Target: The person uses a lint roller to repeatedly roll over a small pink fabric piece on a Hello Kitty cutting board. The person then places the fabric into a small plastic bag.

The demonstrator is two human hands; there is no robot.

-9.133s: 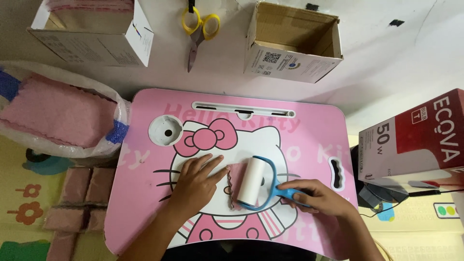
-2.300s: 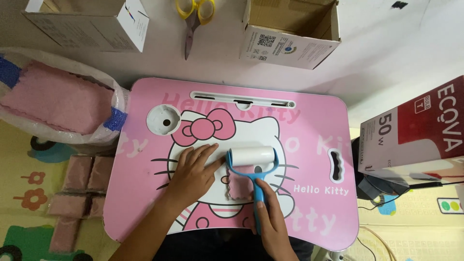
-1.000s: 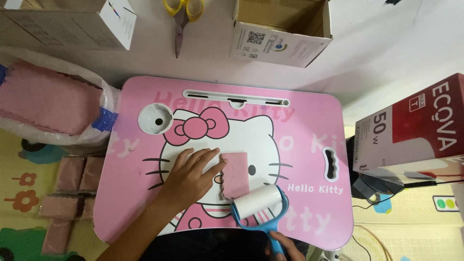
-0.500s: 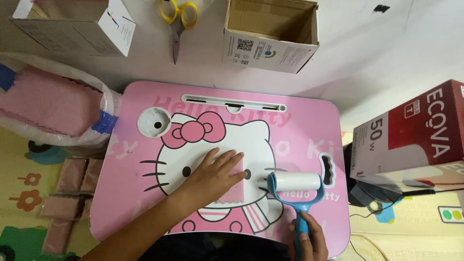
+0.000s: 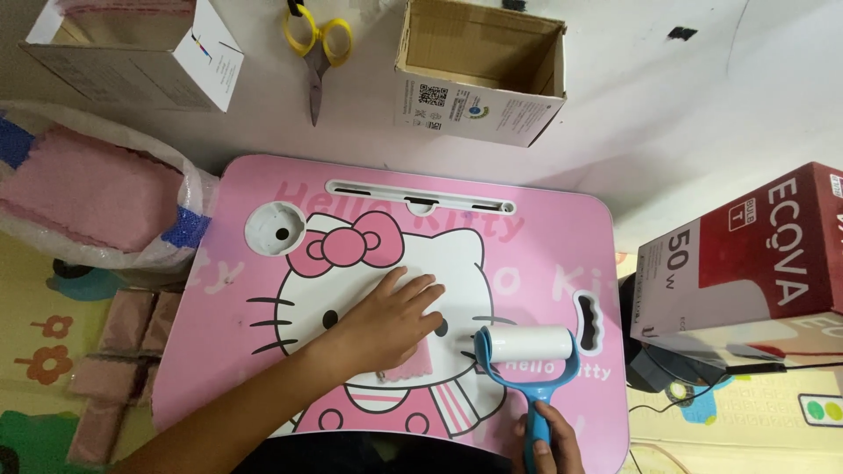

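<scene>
- Head view, centre of the frame: the left hand [image 5: 391, 320] lies flat with its fingers spread on a small pink cloth piece [image 5: 411, 362], gripping nothing. The open palm pins the piece to the pink lap table [image 5: 544, 237], probably so it cannot slide or lift. Only the cloth's lower edge shows below the palm.
- Lower right of the frame: the right hand [image 5: 551, 446] is closed around the blue handle of a lint roller [image 5: 527, 351], held low on the handle so the white roll stays free to turn. The roll rests on the table just right of the cloth, apart from it, and clear of the pressing fingers.
- Upper middle: an open cardboard box [image 5: 479, 66] stands beyond the table's far edge with its mouth up, near enough to reach over the table. Yellow-handled scissors [image 5: 316, 44] lie to its left, blades closed and pointing towards the table.
- Upper left: a second box [image 5: 132, 48] holds pink material.
- Left edge: a white sack [image 5: 97, 197] lies open beside the table, a stack of pink cloth showing in its mouth, close to the left arm.
- Lower left: more pink pieces [image 5: 123, 369] lie in rows on the floor mat.
- Right edge: a red and white carton [image 5: 746, 254] sits just off the table, with cables below it.
</scene>
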